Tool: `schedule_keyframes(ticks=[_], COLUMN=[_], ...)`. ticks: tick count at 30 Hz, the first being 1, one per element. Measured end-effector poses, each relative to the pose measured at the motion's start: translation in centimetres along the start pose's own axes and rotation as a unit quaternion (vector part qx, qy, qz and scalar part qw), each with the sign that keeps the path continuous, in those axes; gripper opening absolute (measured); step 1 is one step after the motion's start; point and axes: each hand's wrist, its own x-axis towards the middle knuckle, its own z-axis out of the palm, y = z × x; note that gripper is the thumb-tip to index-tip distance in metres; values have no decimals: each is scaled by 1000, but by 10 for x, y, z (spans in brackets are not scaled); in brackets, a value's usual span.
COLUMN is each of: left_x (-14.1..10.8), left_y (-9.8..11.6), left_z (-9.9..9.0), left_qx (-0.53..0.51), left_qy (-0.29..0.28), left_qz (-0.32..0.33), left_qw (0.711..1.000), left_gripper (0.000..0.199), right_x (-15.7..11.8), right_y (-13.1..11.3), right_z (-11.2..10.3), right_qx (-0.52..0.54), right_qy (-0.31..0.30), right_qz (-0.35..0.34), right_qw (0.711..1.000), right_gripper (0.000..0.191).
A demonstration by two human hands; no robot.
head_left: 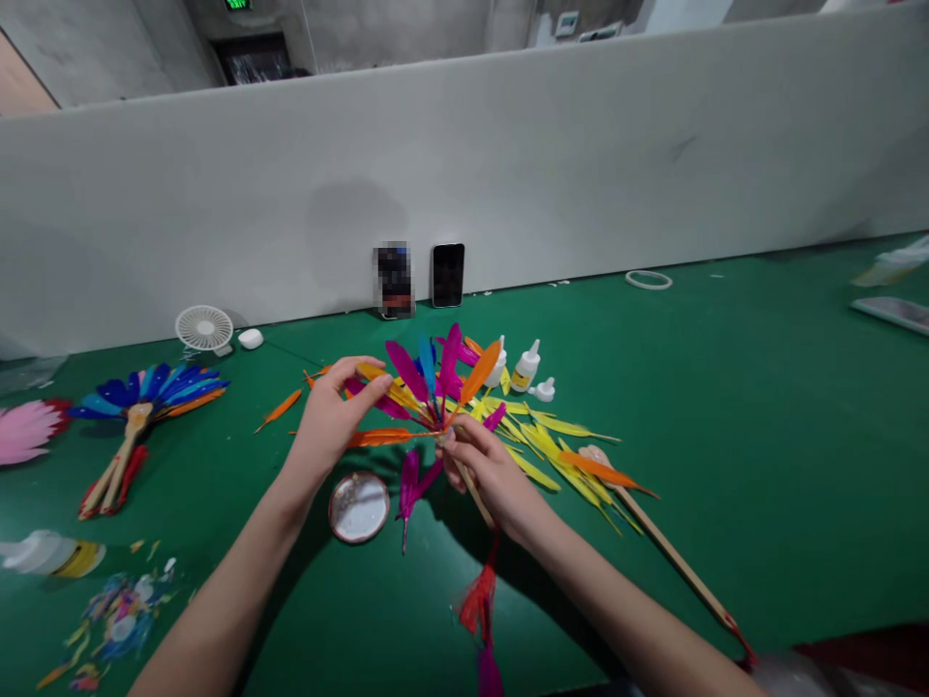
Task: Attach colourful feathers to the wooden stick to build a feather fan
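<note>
My right hand (494, 469) grips the top of a wooden-handled feather fan (477, 496), whose red and magenta tassel (479, 600) hangs below. Magenta, blue and orange feathers spread from its head. At the fan's left side, my left hand (330, 411) pinches a yellow-orange feather (399, 393) between thumb and fingers; whether its base touches the head I cannot tell. Just below lies a small round dish (359, 507) with whitish contents. Loose magenta feathers (408, 489) rest beside the dish, and yellow feathers (541, 440) are heaped behind my right hand.
Glue bottles (526, 368) stand behind the fan. A second wooden handle (672, 547) with an orange feather lies right. Finished-looking blue fans (149, 397), a small white fan (204, 329), another bottle (50, 555) and scraps (120, 620) are left. Two phones (448, 276) lean against the partition.
</note>
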Motion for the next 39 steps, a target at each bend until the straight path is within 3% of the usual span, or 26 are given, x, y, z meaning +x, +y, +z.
schedule_keyframes(ticks=[39], left_x=[1], left_y=[-1], left_z=[1], left_qx=[-11], left_qy=[-24], left_qz=[-1], left_qw=[1000], left_gripper=[15], right_x=[1], right_y=[3], right_z=[-1], right_qx=[-6], right_qy=[-7], right_qz=[-6], right_qw=[1000], right_gripper=[14])
